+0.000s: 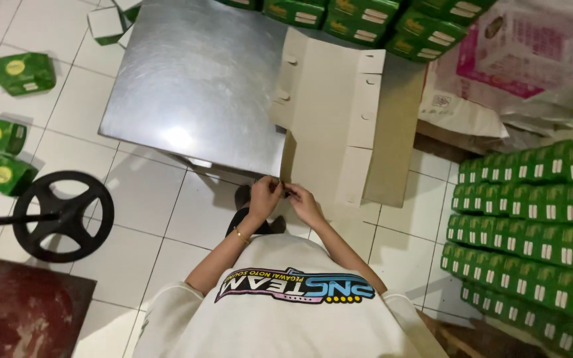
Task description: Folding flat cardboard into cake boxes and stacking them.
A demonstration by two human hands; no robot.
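The flat, unfolded tan cardboard box blank [329, 119] lies half on the shiny steel bench [193, 79], its long axis running from twelve o'clock down to six, with its lower edge hanging off the bench towards you. Both your hands meet at that lower edge: your left hand [264, 195] pinches the corner of the blank, fingers curled closed on it, and your right hand [305, 204] sits just beside it at three o'clock, fingers bent on the same edge around something small and dark that I cannot make out. The blank stretches away from both hands towards twelve o'clock. At three o'clock stands a stack of green cartons [532, 225]; at nine, loose green packets [8, 139] on the white tiled floor [147, 199].
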